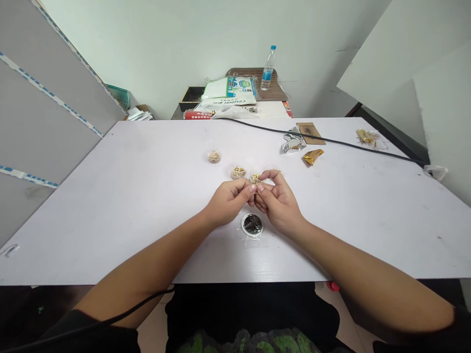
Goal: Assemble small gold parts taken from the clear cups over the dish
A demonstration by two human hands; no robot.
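Note:
My left hand (230, 198) and my right hand (277, 198) meet over the middle of the white table (121, 196), fingertips pinched together on a small gold bundle (255, 179). Both hands are closed in a pinch around it. Two similar small gold bundles lie just beyond: one (238, 172) close to my left fingers, another (214, 156) farther back. Below my hands sits a small round dark disc with a silver rim (252, 224) on a clear plastic scrap.
A black cable (331, 140) runs across the far right of the table. Nearby lie a crumpled silver wrapper (292, 145), a gold wrapper (312, 156), a brown card (310, 133) and gold bits (366, 136). A water bottle (268, 68) and papers sit behind.

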